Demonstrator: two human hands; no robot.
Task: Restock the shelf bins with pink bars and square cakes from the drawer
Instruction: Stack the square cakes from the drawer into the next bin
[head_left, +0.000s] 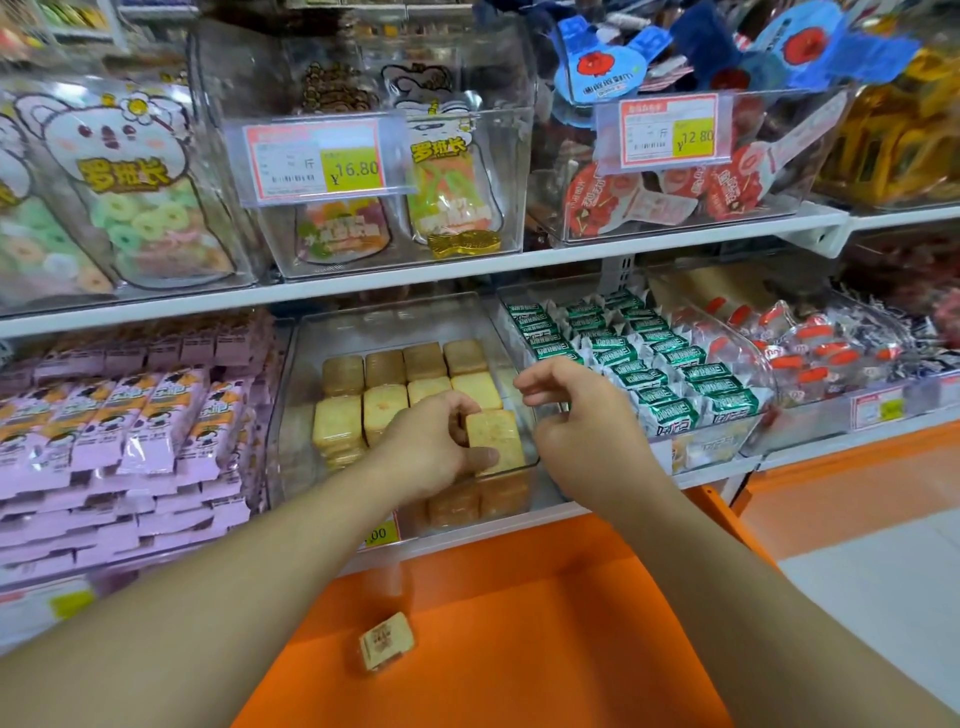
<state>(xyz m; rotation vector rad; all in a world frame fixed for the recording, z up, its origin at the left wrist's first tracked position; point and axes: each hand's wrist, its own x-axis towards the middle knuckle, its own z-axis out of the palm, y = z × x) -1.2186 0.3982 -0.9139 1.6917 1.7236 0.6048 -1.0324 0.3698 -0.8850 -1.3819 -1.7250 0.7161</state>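
Note:
A clear shelf bin (291, 415) on the lower shelf holds rows of wrapped yellow square cakes (384, 369). My left hand (431, 441) pinches one square cake (493, 439) at the bin's front right corner, thumb on its front face. My right hand (576, 415) hovers just right of that cake over the bin's right wall, fingers loosely curled and holding nothing. To the left, a bin is packed with pink bars (130, 431). One wrapped square cake (387, 642) lies in the open orange drawer (545, 623) below.
Green-wrapped snacks (649, 364) fill the bin to the right, red-and-white packets (810, 348) beyond. The upper shelf carries clear bins of gummy bags (145, 208) with price tags (317, 156). White floor (883, 571) shows at the lower right.

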